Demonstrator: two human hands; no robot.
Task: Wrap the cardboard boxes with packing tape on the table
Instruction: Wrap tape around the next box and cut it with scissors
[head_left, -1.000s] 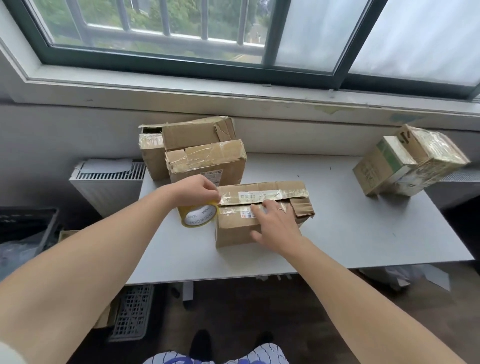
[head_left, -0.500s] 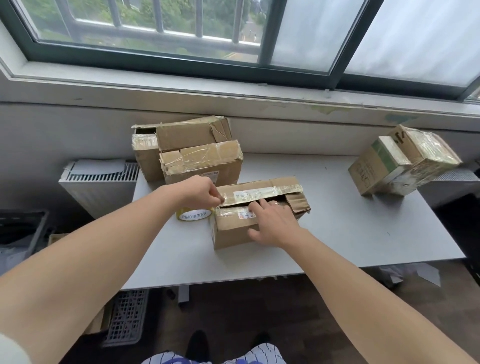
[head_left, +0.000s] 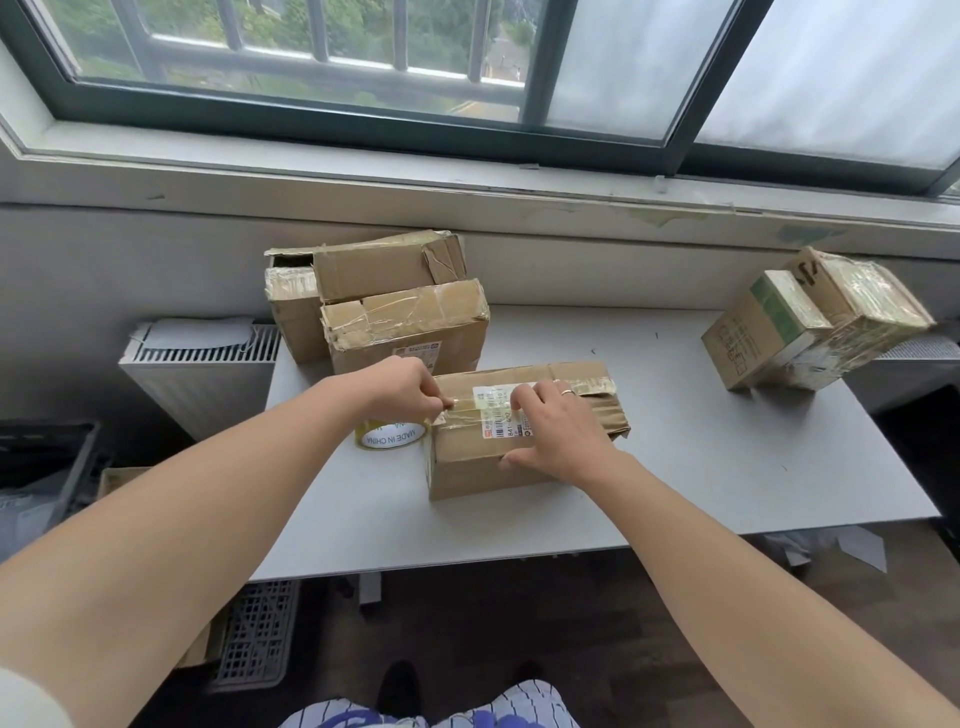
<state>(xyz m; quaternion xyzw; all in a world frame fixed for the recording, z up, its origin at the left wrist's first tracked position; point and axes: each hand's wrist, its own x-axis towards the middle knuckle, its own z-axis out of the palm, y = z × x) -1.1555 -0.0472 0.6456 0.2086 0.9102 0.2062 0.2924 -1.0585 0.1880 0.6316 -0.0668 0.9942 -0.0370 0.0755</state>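
Since a second ago the tape roll (head_left: 392, 437) has left the left hand and now lies flat on the table (head_left: 727, 467), just beside the left end of the cardboard box (head_left: 483, 467), printed core face up. That box sits near the middle of the table with a long side toward the person. A clear tape strip (head_left: 460, 410) runs along its top seam over a white shipping label (head_left: 501, 413). At the box's upper left corner the left hand (head_left: 402, 387) pinches the end of the strip between thumb and fingertips, where before it held the roll up. The right hand (head_left: 556, 431), a ring (head_left: 566, 391) on one finger, has shifted on the box: its fingers press down on the strip and label without grasping anything, and its thumb is spread on the box's near face. Behind the box and to its left, two worn boxes stand one in front of the other, the front box (head_left: 405, 332) touching the rear box (head_left: 374, 270). Well to the right of the box, a green-labelled carton (head_left: 763, 332) and a tape-wrapped carton (head_left: 862, 306) lean together near the table's far edge. Left of the box, beyond the table, stands a white radiator (head_left: 202, 374), and a window (head_left: 363, 52) runs above and behind it.
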